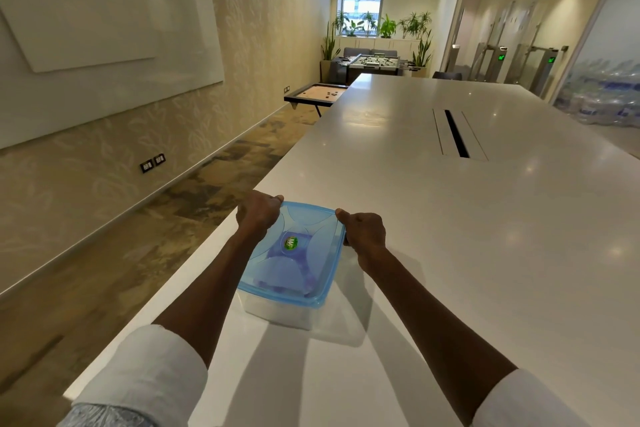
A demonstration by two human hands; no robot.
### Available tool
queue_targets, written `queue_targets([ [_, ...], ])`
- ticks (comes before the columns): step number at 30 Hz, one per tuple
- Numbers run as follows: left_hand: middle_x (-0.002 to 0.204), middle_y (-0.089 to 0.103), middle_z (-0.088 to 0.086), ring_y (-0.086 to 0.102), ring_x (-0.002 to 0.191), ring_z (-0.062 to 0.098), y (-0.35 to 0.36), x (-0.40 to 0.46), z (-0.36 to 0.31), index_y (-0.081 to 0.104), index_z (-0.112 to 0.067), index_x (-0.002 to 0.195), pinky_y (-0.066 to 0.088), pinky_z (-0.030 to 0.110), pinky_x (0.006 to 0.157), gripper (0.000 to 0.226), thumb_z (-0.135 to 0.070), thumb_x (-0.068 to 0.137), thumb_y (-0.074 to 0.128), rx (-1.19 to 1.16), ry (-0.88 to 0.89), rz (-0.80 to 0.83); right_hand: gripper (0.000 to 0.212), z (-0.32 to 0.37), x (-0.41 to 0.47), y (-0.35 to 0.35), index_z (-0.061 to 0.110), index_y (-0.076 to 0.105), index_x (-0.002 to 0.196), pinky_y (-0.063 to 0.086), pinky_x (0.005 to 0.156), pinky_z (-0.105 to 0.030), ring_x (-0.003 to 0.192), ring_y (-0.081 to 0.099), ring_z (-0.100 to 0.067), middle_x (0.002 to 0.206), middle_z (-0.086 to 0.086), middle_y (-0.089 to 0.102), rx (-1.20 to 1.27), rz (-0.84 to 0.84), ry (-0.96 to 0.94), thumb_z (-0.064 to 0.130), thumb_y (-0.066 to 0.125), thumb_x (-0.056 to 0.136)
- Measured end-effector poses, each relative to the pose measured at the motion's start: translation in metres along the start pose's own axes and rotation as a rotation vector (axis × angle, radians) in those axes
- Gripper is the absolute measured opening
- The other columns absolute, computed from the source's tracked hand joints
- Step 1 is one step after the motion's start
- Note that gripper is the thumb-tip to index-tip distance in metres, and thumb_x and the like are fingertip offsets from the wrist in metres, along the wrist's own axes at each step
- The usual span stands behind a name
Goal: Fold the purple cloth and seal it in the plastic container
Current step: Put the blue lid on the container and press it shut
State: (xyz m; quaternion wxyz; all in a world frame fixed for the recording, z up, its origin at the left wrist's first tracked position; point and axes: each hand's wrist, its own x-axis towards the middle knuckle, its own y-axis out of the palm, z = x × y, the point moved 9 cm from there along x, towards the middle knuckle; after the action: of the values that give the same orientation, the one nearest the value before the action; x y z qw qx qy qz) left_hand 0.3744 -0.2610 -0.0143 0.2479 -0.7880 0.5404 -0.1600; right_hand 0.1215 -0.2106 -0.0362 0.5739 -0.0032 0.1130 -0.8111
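A clear plastic container [277, 314] stands near the left edge of the white table [450, 236], covered by a translucent blue lid [294, 263] with a green sticker at its centre. Purple cloth [309, 282] shows dimly through the lid, inside the container. My left hand [258, 213] grips the lid's far left corner, thumb on top of the rim. My right hand [363, 230] grips the far right corner the same way, fingers curled over the edge.
A dark cable slot [456, 133] runs along the table's middle. The table's left edge drops to patterned carpet [138, 253] just beside the container. A low game board [317, 94] and a foosball table [372, 62] stand far beyond.
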Motion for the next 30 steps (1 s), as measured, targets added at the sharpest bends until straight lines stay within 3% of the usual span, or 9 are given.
queue_targets([
  [2,0.097,0.067,0.032,0.063,0.096,0.046,-0.005,-0.005,-0.008,0.063,0.005,0.073,0.053,0.046,0.083,0.044,-0.036,0.089,0.062,-0.004,0.046,-0.019,0.037,0.008,-0.01,0.004,0.009,0.065,0.087,0.049,0.082,-0.037,0.084,0.059,-0.025,0.087,-0.011,0.058,-0.142,0.053,-0.073,0.046,0.064,0.088],
  [3,0.094,0.066,0.033,0.063,0.094,0.047,-0.008,-0.009,-0.012,0.058,0.001,0.065,0.053,0.047,0.082,0.044,-0.035,0.09,0.06,0.0,0.071,-0.024,0.048,0.012,-0.015,0.006,0.006,0.064,0.106,0.044,0.088,-0.034,0.1,0.058,-0.028,0.1,-0.013,0.06,-0.258,0.07,-0.111,0.05,0.058,0.09],
  [5,0.089,0.068,0.03,0.064,0.091,0.045,-0.015,-0.015,-0.018,0.064,0.001,0.07,0.049,0.043,0.073,0.041,-0.032,0.093,0.057,0.023,0.117,-0.014,0.068,0.028,-0.03,0.007,0.0,0.049,0.133,0.037,0.102,-0.037,0.126,0.047,-0.033,0.131,-0.018,0.055,-0.485,0.065,-0.275,0.054,0.051,0.093],
  [7,0.09,0.071,0.023,0.065,0.091,0.038,-0.021,-0.022,-0.021,0.07,0.003,0.081,0.04,0.03,0.068,0.035,-0.025,0.095,0.054,0.079,0.186,0.001,0.075,0.047,-0.053,0.012,0.001,0.035,0.144,0.03,0.111,-0.039,0.137,0.036,-0.032,0.148,-0.018,0.043,-0.582,0.069,-0.475,0.055,0.048,0.094],
  [10,0.113,0.07,0.015,0.063,0.105,0.03,-0.025,-0.036,-0.022,0.07,0.0,0.105,0.039,0.024,0.077,0.028,-0.017,0.096,0.049,0.192,0.3,0.02,0.081,0.053,-0.08,0.026,0.0,0.024,0.15,0.019,0.118,-0.037,0.145,0.025,-0.029,0.157,-0.018,0.029,-0.706,0.161,-0.624,0.056,0.043,0.095],
  [14,0.133,0.06,0.013,0.055,0.122,0.031,-0.025,-0.052,-0.015,0.063,-0.008,0.123,0.04,0.033,0.102,0.034,-0.022,0.096,0.05,0.202,0.307,0.001,0.086,0.039,-0.1,0.042,0.0,0.016,0.151,0.011,0.121,-0.043,0.15,0.011,-0.031,0.161,-0.02,0.014,-0.832,0.247,-0.641,0.061,0.038,0.094],
  [20,0.138,0.056,0.01,0.052,0.128,0.03,-0.015,-0.064,-0.007,0.056,-0.009,0.133,0.037,0.034,0.107,0.039,-0.02,0.097,0.044,0.288,0.332,0.014,0.09,0.016,-0.103,0.054,-0.003,0.005,0.152,0.003,0.122,-0.042,0.151,-0.005,-0.03,0.162,-0.021,-0.003,-0.889,0.303,-0.567,0.06,0.034,0.096],
  [30,0.138,0.057,0.011,0.055,0.124,0.03,-0.012,-0.068,-0.008,0.054,-0.007,0.134,0.041,0.038,0.106,0.04,-0.022,0.099,0.041,0.354,0.373,-0.006,0.091,0.011,-0.099,0.055,0.0,0.001,0.152,0.002,0.121,-0.042,0.151,-0.003,-0.028,0.163,-0.018,-0.003,-0.917,0.306,-0.546,0.063,0.031,0.095],
])
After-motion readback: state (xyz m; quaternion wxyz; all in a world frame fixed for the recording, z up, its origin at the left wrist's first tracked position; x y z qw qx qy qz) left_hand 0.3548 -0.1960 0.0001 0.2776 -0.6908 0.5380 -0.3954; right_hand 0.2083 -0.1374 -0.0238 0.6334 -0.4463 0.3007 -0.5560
